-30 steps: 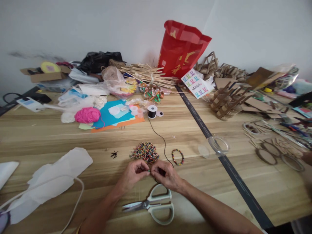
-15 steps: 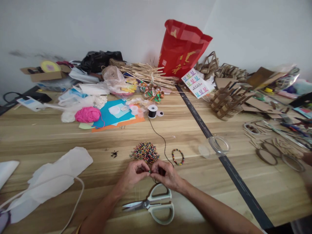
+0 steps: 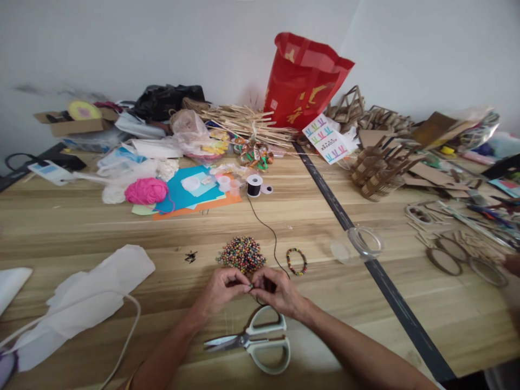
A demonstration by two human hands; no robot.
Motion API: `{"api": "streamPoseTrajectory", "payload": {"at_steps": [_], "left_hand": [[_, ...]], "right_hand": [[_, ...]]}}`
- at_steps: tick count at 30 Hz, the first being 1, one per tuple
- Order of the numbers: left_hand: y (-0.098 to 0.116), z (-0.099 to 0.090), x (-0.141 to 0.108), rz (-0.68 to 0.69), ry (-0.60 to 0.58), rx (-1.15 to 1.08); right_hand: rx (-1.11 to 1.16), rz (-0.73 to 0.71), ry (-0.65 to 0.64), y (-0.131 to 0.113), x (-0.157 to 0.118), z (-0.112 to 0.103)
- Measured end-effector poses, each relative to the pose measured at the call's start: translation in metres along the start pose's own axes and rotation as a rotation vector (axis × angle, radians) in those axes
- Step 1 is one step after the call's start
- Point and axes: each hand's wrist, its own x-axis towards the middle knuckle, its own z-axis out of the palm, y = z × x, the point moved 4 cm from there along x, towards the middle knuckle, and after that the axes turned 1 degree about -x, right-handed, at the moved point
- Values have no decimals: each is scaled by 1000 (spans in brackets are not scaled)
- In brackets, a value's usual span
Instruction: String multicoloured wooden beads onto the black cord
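My left hand (image 3: 226, 291) and my right hand (image 3: 280, 292) meet fingertip to fingertip just in front of a pile of multicoloured beads (image 3: 242, 254). Pinched in the left fingers is a small greenish bead (image 3: 251, 286). The right fingers are closed at the black cord (image 3: 271, 233), which runs back to a spool (image 3: 254, 186); the cord's tip is hidden by the fingers. A finished-looking ring of beads, a bracelet (image 3: 297, 261), lies right of the pile. Scissors (image 3: 247, 340) with pale handles rest on the table below my hands.
Short black cord scraps (image 3: 190, 257) lie left of the beads. White sheet material (image 3: 93, 303) and a cable are at left. Clear rings (image 3: 365, 242) sit at right, near wooden hoops (image 3: 444, 261). Pink yarn (image 3: 146, 192), coloured paper and a red bag (image 3: 304, 81) stand farther back.
My left hand has shifted very slightly right, its fingertips closer against the right ones. The other things stay where they were.
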Motion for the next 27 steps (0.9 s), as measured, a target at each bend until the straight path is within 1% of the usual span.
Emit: {"api": "streamPoseTrajectory", "payload": {"at_steps": [5, 9, 12, 17, 19, 21, 24, 27], "left_hand": [[3, 1, 1, 19, -19, 36], [3, 1, 1, 26, -39, -7], [4, -1, 1, -5, -46, -74], [7, -4, 0, -41, -63, -146], [7, -3, 0, -48, -59, -153], [6, -3, 0, -47, -56, -153], [6, -1, 0, -35, -57, -146], [6, -1, 1, -26, -58, -139]], "right_hand": [[-68, -112, -6, -1, 1, -2], [-84, -158, -11, -3, 0, -3], [-41, -143, -9, -4, -1, -5], [16, -41, 31, 0, 0, -9], [50, -21, 50, 0, 1, -10], [83, -11, 35, -1, 1, -9], [80, -5, -27, -3, 0, -3], [44, -19, -34, -2, 0, 0]]}}
